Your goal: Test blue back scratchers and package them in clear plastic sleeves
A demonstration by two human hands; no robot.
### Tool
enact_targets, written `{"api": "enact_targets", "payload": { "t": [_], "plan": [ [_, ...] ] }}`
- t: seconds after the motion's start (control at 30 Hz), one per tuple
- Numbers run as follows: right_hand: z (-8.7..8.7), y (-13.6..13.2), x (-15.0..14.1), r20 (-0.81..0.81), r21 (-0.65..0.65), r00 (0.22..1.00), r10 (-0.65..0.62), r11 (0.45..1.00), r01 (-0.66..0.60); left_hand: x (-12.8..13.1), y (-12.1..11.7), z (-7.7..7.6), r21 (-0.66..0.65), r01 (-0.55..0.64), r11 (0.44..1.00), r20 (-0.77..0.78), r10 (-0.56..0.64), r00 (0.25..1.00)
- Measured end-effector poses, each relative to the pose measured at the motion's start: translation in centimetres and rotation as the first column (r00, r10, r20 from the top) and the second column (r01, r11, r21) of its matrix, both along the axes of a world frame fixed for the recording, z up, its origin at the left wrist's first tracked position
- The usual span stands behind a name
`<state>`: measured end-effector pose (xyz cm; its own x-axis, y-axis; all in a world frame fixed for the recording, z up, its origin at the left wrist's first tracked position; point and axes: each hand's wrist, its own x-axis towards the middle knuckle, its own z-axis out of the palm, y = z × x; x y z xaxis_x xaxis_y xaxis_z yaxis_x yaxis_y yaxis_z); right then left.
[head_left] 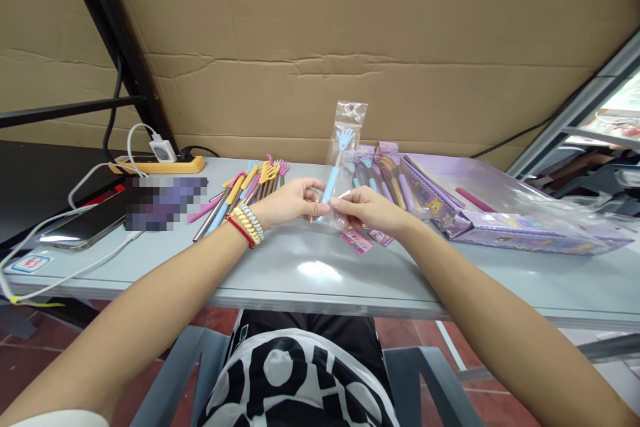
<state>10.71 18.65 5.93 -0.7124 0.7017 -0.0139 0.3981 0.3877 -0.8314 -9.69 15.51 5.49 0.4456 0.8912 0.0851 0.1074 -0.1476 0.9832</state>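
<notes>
Between my two hands a light-blue back scratcher (332,181) with a small hand-shaped head stands tilted inside a clear plastic bag (351,113). My left hand (296,200) pinches the bag's lower left side by the handle's end. On the lower right, my right hand (369,208) is closed on the bag with thumb and fingertips. Loose back scratchers (239,188) in blue, yellow, pink and brown lie in a pile left of my left hand. Behind my right hand are several bagged back scratchers (395,181), and pink cards (356,240) lie just below it.
A purple display box (530,235) with a pink stick (474,199) and clear plastic in it stands at the right. At the left lie a phone (90,223), white cables (107,260) and a yellow power strip (193,165). A cardboard wall (380,33) rises behind the grey table (280,270).
</notes>
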Motion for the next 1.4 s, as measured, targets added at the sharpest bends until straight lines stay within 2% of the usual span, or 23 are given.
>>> {"api": "enact_targets", "payload": {
  "t": [0.07,0.13,0.2,0.27,0.33,0.43,0.47,0.53,0.73,0.83,0.93,1.0,1.2,1.3,1.4],
  "plan": [
    [0.1,0.3,0.4,0.07,0.193,0.994,-0.081,0.979,0.066,-0.1,0.0,0.3,0.065,-0.08,0.995,-0.05,0.083,0.995],
    [0.2,0.6,0.8,0.168,0.431,0.964,-0.204,0.895,0.114,-0.3,0.1,0.6,0.15,-0.179,0.972,-0.105,0.195,0.975],
    [0.3,0.8,1.3,0.23,0.564,0.925,-0.304,0.816,0.128,-0.6,0.2,0.8,0.222,-0.276,0.935,-0.149,0.312,0.938],
    [0.5,1.0,1.8,0.26,0.582,0.905,-0.338,0.802,0.133,-0.9,0.4,0.9,0.296,-0.353,0.887,-0.213,0.422,0.881],
    [0.6,1.1,2.0,0.283,0.564,0.897,-0.339,0.815,0.13,-1.2,0.6,0.9,0.44,-0.386,0.81,-0.3,0.538,0.787],
    [0.6,1.4,2.2,0.33,0.548,0.892,-0.31,0.832,0.087,-1.2,0.7,0.7,0.678,-0.33,0.656,-0.37,0.693,0.619],
    [0.6,1.5,2.2,0.351,0.551,0.887,-0.301,0.832,0.065,-1.1,0.7,0.6,0.726,-0.297,0.621,-0.373,0.718,0.587],
    [0.5,1.7,2.3,0.406,0.556,0.868,-0.288,0.831,0.016,-0.9,0.7,0.5,0.767,-0.252,0.59,-0.377,0.733,0.566],
    [1.0,1.9,2.9,0.55,0.491,0.796,-0.251,0.869,-0.065,-0.8,0.6,0.4,0.773,-0.18,0.608,-0.438,0.717,0.542],
    [1.5,1.6,3.0,0.535,0.475,0.811,-0.237,0.878,-0.057,-0.8,0.6,0.4,0.764,-0.163,0.624,-0.462,0.706,0.537],
    [1.7,1.3,3.1,0.507,0.436,0.845,-0.17,0.896,-0.081,-0.8,0.5,0.4,0.761,-0.151,0.63,-0.467,0.695,0.546],
    [1.8,1.2,3.0,0.524,0.408,0.84,-0.137,0.907,-0.106,-0.8,0.5,0.5,0.76,-0.147,0.633,-0.469,0.691,0.55],
    [1.7,1.2,2.9,0.643,0.403,0.729,-0.234,0.913,-0.062,-0.7,0.3,0.6,0.761,-0.119,0.637,-0.483,0.68,0.552],
    [1.6,1.2,2.9,0.673,0.352,0.697,-0.246,0.936,-0.01,-0.6,0.3,0.6,0.759,-0.102,0.643,-0.494,0.671,0.552],
    [1.5,1.2,2.8,0.68,0.351,0.68,-0.273,0.936,0.025,-0.5,0.4,0.5,0.758,-0.078,0.648,-0.504,0.657,0.561]
  ]
}}
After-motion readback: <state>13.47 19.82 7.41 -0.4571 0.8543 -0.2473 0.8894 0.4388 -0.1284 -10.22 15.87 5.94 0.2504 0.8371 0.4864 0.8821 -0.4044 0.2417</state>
